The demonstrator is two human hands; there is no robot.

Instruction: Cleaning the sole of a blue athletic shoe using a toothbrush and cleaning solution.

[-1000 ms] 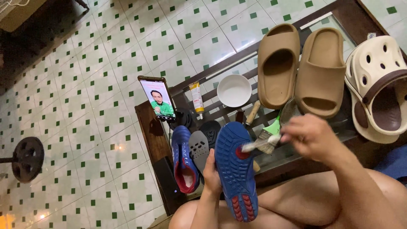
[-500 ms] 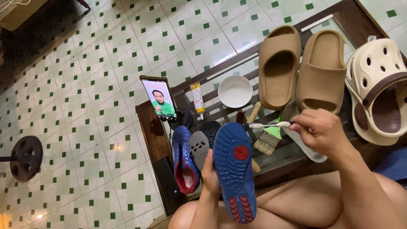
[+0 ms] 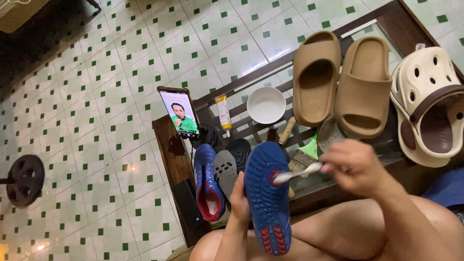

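Note:
My left hand (image 3: 240, 197) grips a blue shoe (image 3: 266, 193) by its left side, sole turned up, over my lap. The sole is blue with a red round patch and red heel pads. My right hand (image 3: 355, 166) holds a white toothbrush (image 3: 296, 173), its head touching the red patch on the sole. The second blue shoe (image 3: 208, 182) stands on the table edge beside two dark insoles (image 3: 226, 168).
On the glass table lie a green-handled paintbrush (image 3: 304, 154), a white bowl (image 3: 266, 105), a small tube (image 3: 223, 110), two tan slides (image 3: 338, 79), a cream clog (image 3: 427, 104) and a propped phone (image 3: 179, 113). A dark weight plate (image 3: 24, 180) rests on the tiled floor.
My right hand came back down from above the paintbrush, bringing the toothbrush head onto the sole's red patch. The shoe and my left hand barely shifted.

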